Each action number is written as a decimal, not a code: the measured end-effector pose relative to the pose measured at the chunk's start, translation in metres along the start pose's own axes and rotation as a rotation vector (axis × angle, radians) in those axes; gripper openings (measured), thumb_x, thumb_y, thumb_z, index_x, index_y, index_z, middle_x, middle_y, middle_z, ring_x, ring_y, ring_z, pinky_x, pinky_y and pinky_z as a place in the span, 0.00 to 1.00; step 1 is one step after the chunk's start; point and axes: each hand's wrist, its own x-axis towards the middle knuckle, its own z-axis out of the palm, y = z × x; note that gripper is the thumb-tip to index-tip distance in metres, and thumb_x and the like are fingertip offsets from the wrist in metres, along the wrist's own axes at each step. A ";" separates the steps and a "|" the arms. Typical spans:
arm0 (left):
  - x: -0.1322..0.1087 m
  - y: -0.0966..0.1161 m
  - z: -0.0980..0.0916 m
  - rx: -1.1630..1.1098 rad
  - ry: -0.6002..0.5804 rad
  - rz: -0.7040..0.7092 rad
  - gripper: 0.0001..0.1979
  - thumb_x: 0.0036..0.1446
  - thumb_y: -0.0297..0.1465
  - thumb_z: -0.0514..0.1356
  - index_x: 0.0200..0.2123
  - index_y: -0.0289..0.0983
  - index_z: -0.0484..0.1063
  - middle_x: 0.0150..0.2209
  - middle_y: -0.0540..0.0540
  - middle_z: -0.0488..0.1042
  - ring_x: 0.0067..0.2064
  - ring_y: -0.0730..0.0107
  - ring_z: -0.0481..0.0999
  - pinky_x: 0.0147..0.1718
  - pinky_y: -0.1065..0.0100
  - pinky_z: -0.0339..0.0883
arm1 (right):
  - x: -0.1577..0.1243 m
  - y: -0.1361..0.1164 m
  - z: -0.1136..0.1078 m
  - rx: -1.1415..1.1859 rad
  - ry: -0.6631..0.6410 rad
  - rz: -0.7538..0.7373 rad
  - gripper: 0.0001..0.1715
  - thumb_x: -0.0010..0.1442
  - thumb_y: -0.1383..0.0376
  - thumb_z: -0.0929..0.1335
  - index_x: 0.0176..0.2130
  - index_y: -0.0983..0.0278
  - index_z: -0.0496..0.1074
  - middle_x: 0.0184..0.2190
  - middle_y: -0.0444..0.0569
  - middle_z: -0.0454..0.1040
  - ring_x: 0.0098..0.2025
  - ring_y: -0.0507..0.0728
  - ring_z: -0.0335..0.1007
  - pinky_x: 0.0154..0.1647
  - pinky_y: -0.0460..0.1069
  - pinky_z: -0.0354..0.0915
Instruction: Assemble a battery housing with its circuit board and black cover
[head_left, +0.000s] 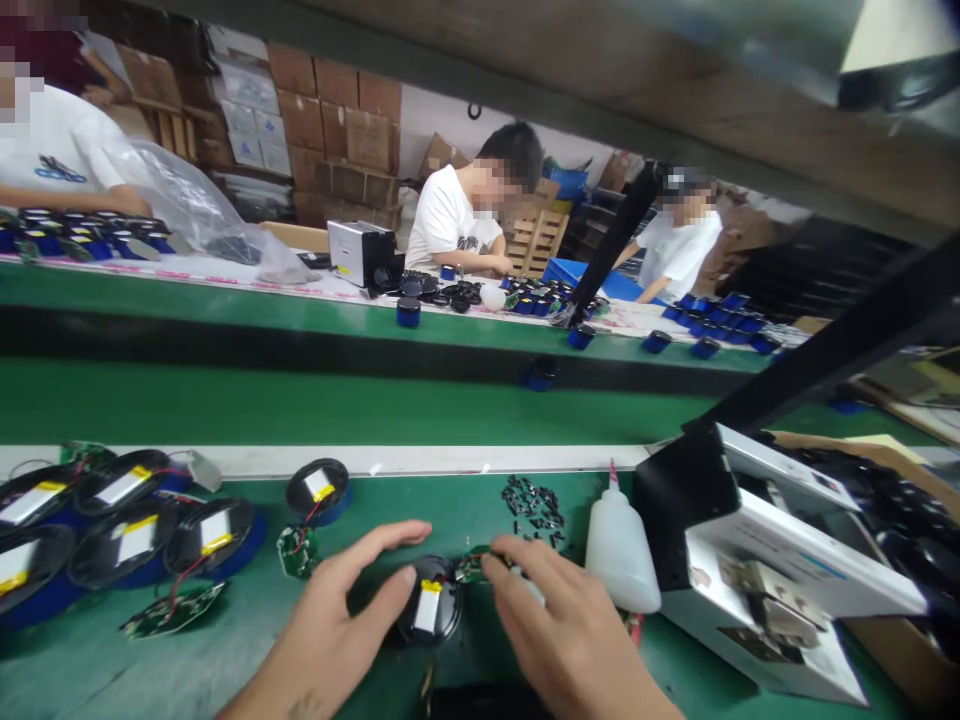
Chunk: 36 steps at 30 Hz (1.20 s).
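Note:
A round black housing (453, 622) lies on the green bench before me, with a small silver battery (427, 610) with yellow tape inside it. My left hand (352, 600) is beside it with thumb and index finger spread; the thumb tip is at the housing's left rim. On the other side, my right hand (555, 610) pinches a small green circuit board (471, 566) at the housing's upper right edge. Its fingers partly cover the board. Just beyond that hand lies a scatter of small black parts (532, 503).
Several blue-and-black housings (124, 540) with batteries and wired boards sit at the left; one more housing (318, 488) is near. A white squeeze bottle (621, 550) and a white-and-black machine (757, 570) stand right. Beyond a green conveyor (337, 405), co-workers (457, 215) sit at another bench.

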 end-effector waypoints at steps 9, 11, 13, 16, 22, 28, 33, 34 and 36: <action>0.043 0.033 -0.005 -0.178 -0.262 0.011 0.10 0.52 0.32 0.64 0.40 0.41 0.78 0.37 0.51 0.80 0.42 0.64 0.78 0.42 0.67 0.69 | 0.010 0.012 0.010 0.288 0.120 0.253 0.15 0.69 0.69 0.61 0.47 0.65 0.75 0.45 0.53 0.81 0.43 0.52 0.80 0.45 0.44 0.75; 0.042 0.031 -0.006 -0.169 -0.207 0.023 0.05 0.55 0.33 0.64 0.35 0.40 0.78 0.35 0.51 0.79 0.40 0.66 0.76 0.41 0.67 0.67 | 0.009 0.032 0.017 0.228 -0.041 0.526 0.16 0.68 0.66 0.62 0.48 0.66 0.75 0.40 0.53 0.81 0.36 0.55 0.80 0.38 0.48 0.76; 0.041 0.028 -0.006 -0.179 -0.181 0.037 0.04 0.56 0.33 0.64 0.33 0.40 0.76 0.35 0.51 0.78 0.40 0.66 0.75 0.42 0.67 0.65 | 0.012 0.049 0.021 0.147 -0.180 0.653 0.15 0.66 0.68 0.64 0.47 0.67 0.77 0.39 0.54 0.82 0.36 0.59 0.80 0.37 0.52 0.75; 0.040 0.024 -0.005 -0.239 -0.180 0.054 0.05 0.56 0.35 0.63 0.34 0.40 0.73 0.42 0.49 0.78 0.47 0.64 0.75 0.49 0.65 0.64 | 0.020 0.060 0.027 0.102 -0.342 0.681 0.13 0.63 0.71 0.65 0.42 0.66 0.80 0.40 0.55 0.81 0.40 0.65 0.80 0.40 0.55 0.72; 0.031 0.017 -0.003 -0.404 -0.261 -0.017 0.14 0.62 0.44 0.59 0.38 0.41 0.62 0.47 0.43 0.80 0.48 0.61 0.77 0.48 0.62 0.65 | 0.023 0.060 0.033 0.046 -0.463 0.729 0.14 0.62 0.74 0.62 0.34 0.66 0.77 0.35 0.56 0.78 0.36 0.64 0.77 0.34 0.52 0.61; 0.022 0.022 -0.002 -0.391 -0.201 -0.016 0.11 0.64 0.42 0.57 0.38 0.42 0.61 0.39 0.48 0.81 0.42 0.65 0.78 0.44 0.65 0.66 | 0.021 0.064 0.031 0.156 -0.362 0.734 0.14 0.59 0.72 0.62 0.34 0.64 0.77 0.35 0.53 0.77 0.33 0.59 0.72 0.36 0.52 0.59; 0.016 0.022 -0.004 -0.269 -0.109 0.035 0.07 0.62 0.38 0.58 0.37 0.41 0.69 0.39 0.50 0.77 0.44 0.63 0.76 0.47 0.64 0.63 | 0.018 0.064 0.024 0.482 -0.155 0.819 0.12 0.55 0.64 0.65 0.38 0.63 0.76 0.30 0.49 0.75 0.27 0.56 0.69 0.33 0.52 0.66; 0.015 0.020 -0.005 -0.245 -0.094 0.041 0.07 0.63 0.38 0.58 0.37 0.41 0.70 0.39 0.50 0.77 0.44 0.63 0.75 0.47 0.64 0.63 | 0.017 0.062 0.020 0.584 -0.127 0.850 0.13 0.56 0.61 0.66 0.39 0.64 0.75 0.27 0.48 0.75 0.27 0.56 0.71 0.31 0.52 0.68; 0.012 0.017 -0.006 -0.167 -0.059 0.063 0.08 0.64 0.38 0.56 0.39 0.43 0.72 0.40 0.50 0.76 0.44 0.63 0.75 0.46 0.64 0.63 | 0.016 0.056 0.010 0.786 -0.088 0.905 0.18 0.56 0.54 0.69 0.40 0.64 0.74 0.26 0.48 0.76 0.27 0.57 0.74 0.30 0.52 0.72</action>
